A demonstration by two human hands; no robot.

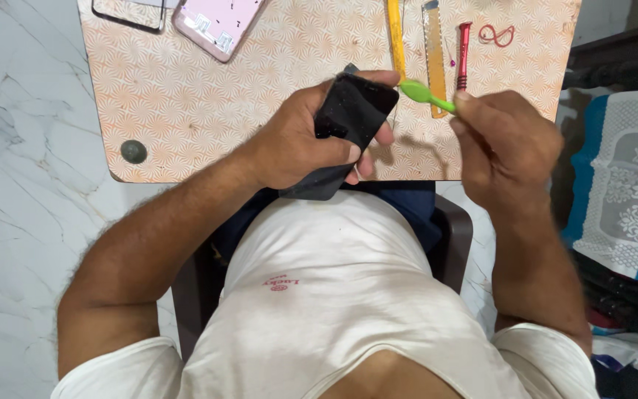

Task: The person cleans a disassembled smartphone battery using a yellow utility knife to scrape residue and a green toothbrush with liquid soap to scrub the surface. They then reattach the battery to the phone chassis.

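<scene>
The left hand grips a black, flat rectangular phone together with a dark cloth that hangs below the palm, held above the near edge of the orange-patterned tabletop. The right hand pinches a green plastic toothbrush, its head touching the phone's upper corner. Beyond lie a pink phone back shell, a yellow strip tool, an orange ruler, a red slim screwdriver, a red rubber band and a dark round disc.
</scene>
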